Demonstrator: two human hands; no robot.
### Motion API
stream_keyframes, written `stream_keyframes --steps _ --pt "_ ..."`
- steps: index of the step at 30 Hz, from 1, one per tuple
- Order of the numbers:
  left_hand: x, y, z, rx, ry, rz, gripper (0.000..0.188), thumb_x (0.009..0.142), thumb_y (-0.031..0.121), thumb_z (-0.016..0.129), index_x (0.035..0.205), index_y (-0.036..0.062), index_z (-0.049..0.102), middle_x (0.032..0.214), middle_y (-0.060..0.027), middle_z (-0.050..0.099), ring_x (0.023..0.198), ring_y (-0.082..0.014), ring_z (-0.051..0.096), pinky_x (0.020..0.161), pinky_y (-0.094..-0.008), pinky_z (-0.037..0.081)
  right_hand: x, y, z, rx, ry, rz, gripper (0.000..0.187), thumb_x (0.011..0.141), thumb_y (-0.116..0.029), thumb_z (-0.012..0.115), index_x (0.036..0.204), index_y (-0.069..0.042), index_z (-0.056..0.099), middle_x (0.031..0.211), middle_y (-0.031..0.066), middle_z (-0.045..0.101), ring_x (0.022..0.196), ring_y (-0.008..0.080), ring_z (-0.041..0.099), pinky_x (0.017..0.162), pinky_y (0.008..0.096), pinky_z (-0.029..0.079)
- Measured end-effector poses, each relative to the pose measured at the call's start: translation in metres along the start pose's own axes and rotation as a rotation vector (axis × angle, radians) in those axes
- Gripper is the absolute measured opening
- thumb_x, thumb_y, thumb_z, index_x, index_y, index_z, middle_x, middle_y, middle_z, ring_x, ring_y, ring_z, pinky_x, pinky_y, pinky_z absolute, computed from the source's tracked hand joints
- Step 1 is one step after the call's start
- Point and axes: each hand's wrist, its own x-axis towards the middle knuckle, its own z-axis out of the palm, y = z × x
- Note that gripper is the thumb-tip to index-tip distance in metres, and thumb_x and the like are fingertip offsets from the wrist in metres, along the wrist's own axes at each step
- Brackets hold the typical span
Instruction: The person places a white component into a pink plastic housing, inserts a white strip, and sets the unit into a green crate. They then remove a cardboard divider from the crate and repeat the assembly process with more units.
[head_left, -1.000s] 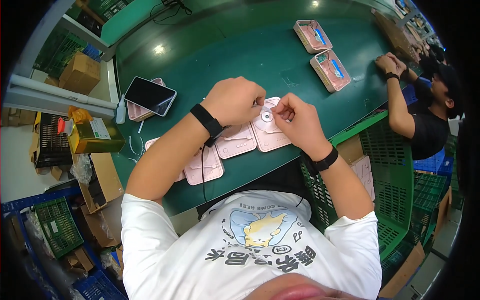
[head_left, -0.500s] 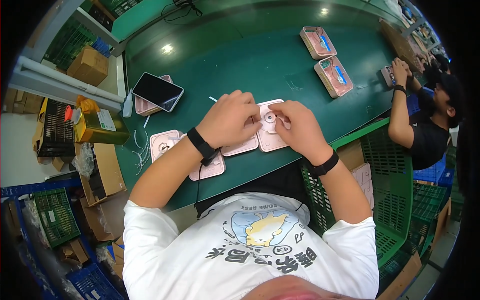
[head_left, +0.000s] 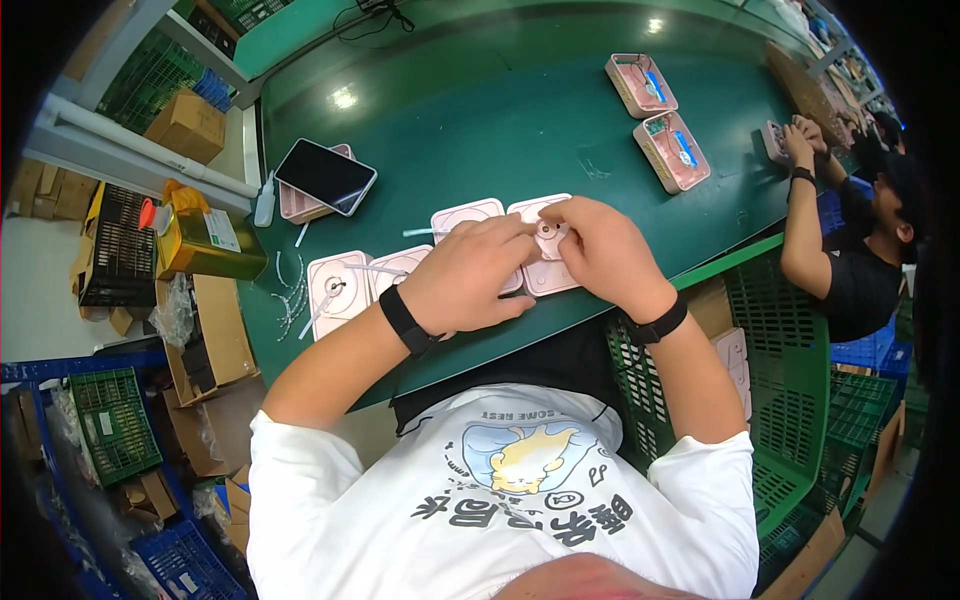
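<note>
Several pink square casing covers lie in a row before me; the leftmost cover (head_left: 322, 270) has a round recess with a thin pale strip (head_left: 378, 268) beside it. My left hand (head_left: 480, 265) rests palm down over the neighbouring covers, its thumb apart from the fingers. Its fingertips reach the rightmost cover (head_left: 550, 278). Over that cover's upper right my right hand (head_left: 610, 248) is bent, thumb and forefinger close around the round recess (head_left: 548, 230). Anything between those fingertips is too small or hidden to make out.
A black-screened phone (head_left: 326, 177) lies on a pink casing, beside a small bottle (head_left: 265, 203). Two open pink casings (head_left: 672, 152) with blue parts sit farther back. Left of the table stands a yellow can (head_left: 215, 242); a green crate (head_left: 775, 370) is at right, where a co-worker (head_left: 850, 230) works.
My left hand has moved from a pinch near the rightmost cover to lying flatter, with its thumb lower. My right hand stays near the recess. The covers at left now lie more in line.
</note>
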Motion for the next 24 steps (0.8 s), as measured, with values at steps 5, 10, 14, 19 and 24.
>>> stream_keyframes --steps 5,10,14,19,24 --pt "0.005 0.009 -0.001 0.044 0.035 -0.012 0.059 0.079 0.026 0.097 0.127 0.0048 0.069 0.138 -0.0178 0.071 0.131 -0.0392 0.067 0.111 -0.0500 0.054 -0.009 -0.004 -0.003 -0.009 -0.024 -0.031 0.013 0.090 -0.007 0.076 0.102 -0.004 0.077 0.102 0.0123 0.069 0.098 0.0348 0.071 0.083 0.0451 0.059" --pt "0.002 0.020 0.022 0.073 0.126 -0.052 0.072 0.077 0.027 0.100 0.135 0.0043 0.064 0.135 -0.0171 0.071 0.131 -0.0391 0.067 0.111 -0.0512 0.051 -0.014 -0.007 0.003 0.022 0.005 -0.026 0.010 0.088 -0.010 0.080 0.092 -0.004 0.074 0.101 0.0132 0.066 0.094 0.0334 0.069 0.080 0.0430 0.058" --pt "0.005 0.026 0.030 0.025 0.197 -0.137 0.084 0.077 0.025 0.100 0.146 0.0035 0.058 0.135 -0.0167 0.071 0.132 -0.0388 0.068 0.112 -0.0508 0.049 -0.013 -0.005 -0.002 0.062 -0.028 0.009 0.009 0.089 -0.009 0.081 0.090 -0.002 0.075 0.103 0.0133 0.067 0.096 0.0328 0.070 0.082 0.0422 0.059" --pt "0.006 0.030 0.031 0.066 0.242 -0.139 0.096 0.077 0.023 0.101 0.157 0.0028 0.051 0.139 -0.0176 0.072 0.133 -0.0385 0.068 0.112 -0.0496 0.049 -0.015 0.000 -0.007 0.269 -0.057 0.157 0.008 0.089 -0.007 0.082 0.092 -0.002 0.076 0.105 0.0125 0.068 0.099 0.0322 0.071 0.084 0.0410 0.059" --pt "0.006 0.029 0.036 0.086 0.220 -0.145 0.098 0.079 0.025 0.099 0.161 0.0031 0.050 0.144 -0.0199 0.072 0.135 -0.0391 0.068 0.112 -0.0499 0.050 -0.013 0.019 -0.016 0.253 -0.063 0.125 0.009 0.088 -0.006 0.083 0.094 -0.001 0.076 0.112 0.0138 0.072 0.101 0.0334 0.071 0.088 0.0439 0.060"
